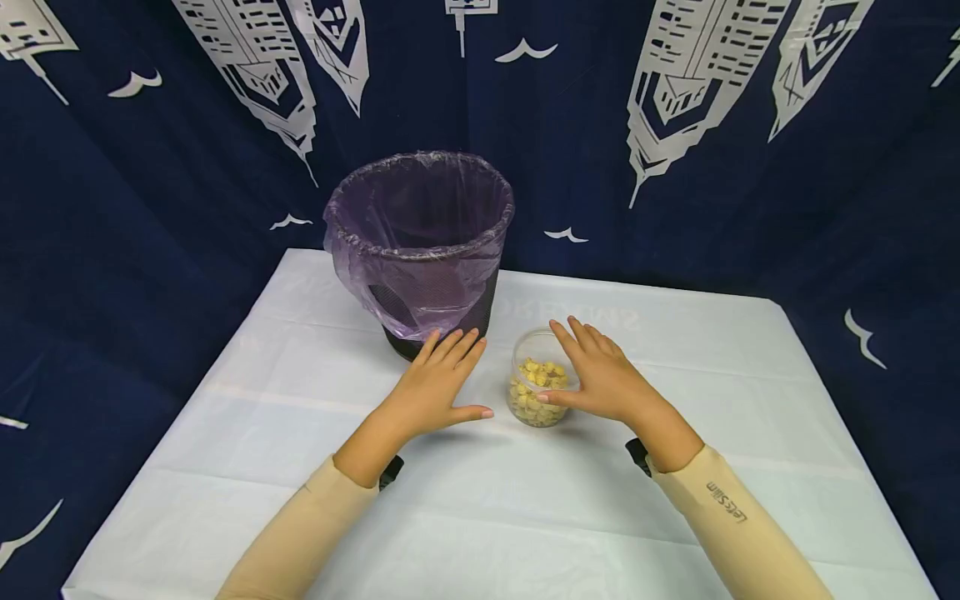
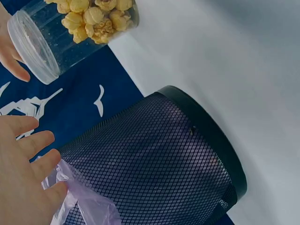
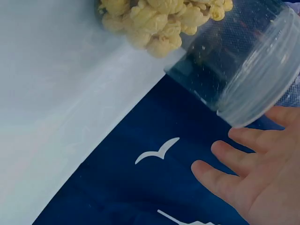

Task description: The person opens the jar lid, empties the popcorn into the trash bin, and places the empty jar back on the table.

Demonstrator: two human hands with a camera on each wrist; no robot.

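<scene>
A clear plastic jar [image 1: 542, 408], part filled with yellow popcorn [image 2: 96, 18], stands upright on the white table with its lid [image 3: 262, 70] on top. Just right of it, my right hand [image 1: 603, 383] hovers with fingers spread and straight, its thumb and index overlapping the jar's top in the head view. On the jar's other side, my left hand [image 1: 431, 387] is held out flat, thumb pointing toward the jar and fingertips in front of the trash bin [image 1: 480, 312]. Neither hand grips anything.
The black mesh bin, lined with a purple plastic bag [image 1: 442, 287], stands behind my left hand at the table's back. A white cloth covers the table [image 1: 510, 517]. Behind it hangs a dark blue curtain [image 1: 570, 158] printed with white buildings and birds.
</scene>
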